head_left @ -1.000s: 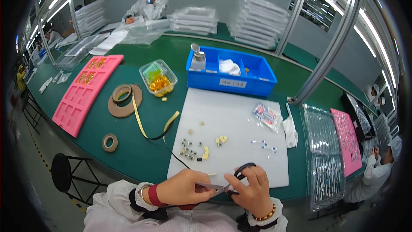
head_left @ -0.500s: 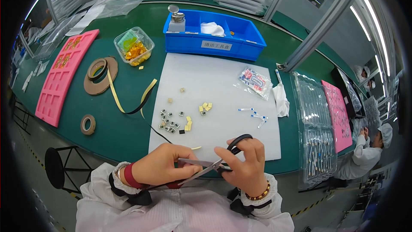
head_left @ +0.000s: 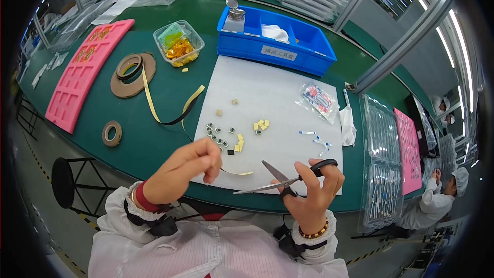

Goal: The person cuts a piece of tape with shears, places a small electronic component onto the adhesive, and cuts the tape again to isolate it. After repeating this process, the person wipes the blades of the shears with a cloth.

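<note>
My right hand [head_left: 310, 189] grips black-handled scissors [head_left: 280, 179], blades apart and pointing left over the near edge of a white mat [head_left: 278, 98]. My left hand [head_left: 186, 169] pinches the end of a thin yellow tape strip [head_left: 234, 172] that curls toward the scissors. Just beyond my hands, several small grey parts [head_left: 218, 135] and yellow squares [head_left: 260, 124] lie on the mat. A long yellow tape tail [head_left: 154, 108] runs back to a tape roll [head_left: 128, 67] on a brown disc.
A blue bin [head_left: 278, 41] with a metal-capped bottle stands behind the mat. A clear tub of yellow pieces [head_left: 178, 42], pink trays [head_left: 82, 72] [head_left: 409, 149], a small tape roll [head_left: 111, 133], a plastic bag [head_left: 320, 100] and clear blister trays [head_left: 383, 164] surround it. A person [head_left: 437, 201] sits at the right.
My hands have drawn apart: the left moved left with the tape end, the right moved right with the scissors, whose blades now stand apart. The camera has tilted closer over the mat.
</note>
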Demonstrator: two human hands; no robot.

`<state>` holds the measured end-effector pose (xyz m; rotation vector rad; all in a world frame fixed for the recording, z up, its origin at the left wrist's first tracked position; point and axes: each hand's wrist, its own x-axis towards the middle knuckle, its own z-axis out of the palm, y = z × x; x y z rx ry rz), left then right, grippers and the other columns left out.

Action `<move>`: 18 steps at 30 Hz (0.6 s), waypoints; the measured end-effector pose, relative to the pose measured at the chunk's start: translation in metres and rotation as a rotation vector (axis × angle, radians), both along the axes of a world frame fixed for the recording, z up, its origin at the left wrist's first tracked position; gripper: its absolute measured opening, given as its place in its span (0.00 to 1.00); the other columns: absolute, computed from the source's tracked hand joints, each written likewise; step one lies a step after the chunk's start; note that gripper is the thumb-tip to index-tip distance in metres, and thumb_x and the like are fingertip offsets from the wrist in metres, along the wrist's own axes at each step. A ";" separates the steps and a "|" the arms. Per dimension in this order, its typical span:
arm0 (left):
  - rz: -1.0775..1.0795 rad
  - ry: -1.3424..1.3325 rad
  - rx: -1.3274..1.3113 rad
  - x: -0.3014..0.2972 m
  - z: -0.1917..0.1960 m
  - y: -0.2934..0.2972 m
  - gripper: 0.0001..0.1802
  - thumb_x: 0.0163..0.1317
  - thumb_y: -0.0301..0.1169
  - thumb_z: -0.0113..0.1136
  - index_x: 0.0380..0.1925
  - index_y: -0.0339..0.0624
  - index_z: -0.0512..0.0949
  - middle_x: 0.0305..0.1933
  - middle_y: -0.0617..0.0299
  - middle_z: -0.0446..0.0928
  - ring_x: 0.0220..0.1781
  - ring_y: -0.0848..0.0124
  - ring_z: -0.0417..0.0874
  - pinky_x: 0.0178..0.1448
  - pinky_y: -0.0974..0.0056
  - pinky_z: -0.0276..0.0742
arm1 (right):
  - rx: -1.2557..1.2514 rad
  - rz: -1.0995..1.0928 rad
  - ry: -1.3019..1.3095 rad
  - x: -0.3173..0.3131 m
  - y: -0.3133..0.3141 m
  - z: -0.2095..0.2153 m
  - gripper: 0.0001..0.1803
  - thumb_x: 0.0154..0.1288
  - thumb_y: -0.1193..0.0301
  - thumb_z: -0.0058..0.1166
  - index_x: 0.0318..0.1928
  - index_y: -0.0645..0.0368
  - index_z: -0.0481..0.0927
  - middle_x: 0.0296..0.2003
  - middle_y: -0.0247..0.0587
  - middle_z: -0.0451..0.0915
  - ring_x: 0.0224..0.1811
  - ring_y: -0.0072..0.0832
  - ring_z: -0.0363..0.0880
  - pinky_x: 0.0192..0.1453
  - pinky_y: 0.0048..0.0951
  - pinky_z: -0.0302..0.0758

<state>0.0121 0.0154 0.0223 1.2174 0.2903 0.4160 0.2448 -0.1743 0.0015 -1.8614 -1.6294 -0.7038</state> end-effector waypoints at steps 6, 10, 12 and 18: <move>0.449 0.058 0.248 -0.008 0.010 0.021 0.13 0.82 0.34 0.39 0.35 0.43 0.66 0.30 0.67 0.66 0.31 0.77 0.67 0.38 0.70 0.65 | 0.035 -0.033 0.012 0.002 -0.002 -0.002 0.39 0.41 0.67 0.87 0.57 0.52 0.83 0.52 0.47 0.73 0.55 0.44 0.70 0.53 0.45 0.70; 0.648 0.068 0.334 -0.026 -0.001 0.037 0.19 0.85 0.38 0.42 0.31 0.43 0.66 0.26 0.69 0.62 0.27 0.80 0.65 0.31 0.71 0.60 | 0.042 -0.018 0.167 0.001 0.005 -0.006 0.39 0.38 0.71 0.82 0.58 0.53 0.84 0.48 0.46 0.77 0.52 0.42 0.72 0.54 0.43 0.70; 0.695 0.100 0.439 -0.039 -0.012 0.043 0.13 0.82 0.33 0.53 0.34 0.42 0.69 0.27 0.67 0.68 0.28 0.81 0.69 0.32 0.73 0.62 | 0.011 -0.007 0.264 0.000 0.007 -0.006 0.41 0.40 0.67 0.89 0.58 0.55 0.82 0.46 0.45 0.76 0.48 0.39 0.74 0.46 0.37 0.72; 0.968 0.348 1.056 -0.005 -0.007 0.020 0.23 0.59 0.20 0.73 0.55 0.38 0.82 0.50 0.56 0.86 0.48 0.64 0.82 0.48 0.63 0.78 | 0.015 -0.029 0.415 -0.008 0.011 0.000 0.43 0.39 0.67 0.89 0.60 0.56 0.82 0.46 0.42 0.77 0.45 0.35 0.75 0.38 0.32 0.71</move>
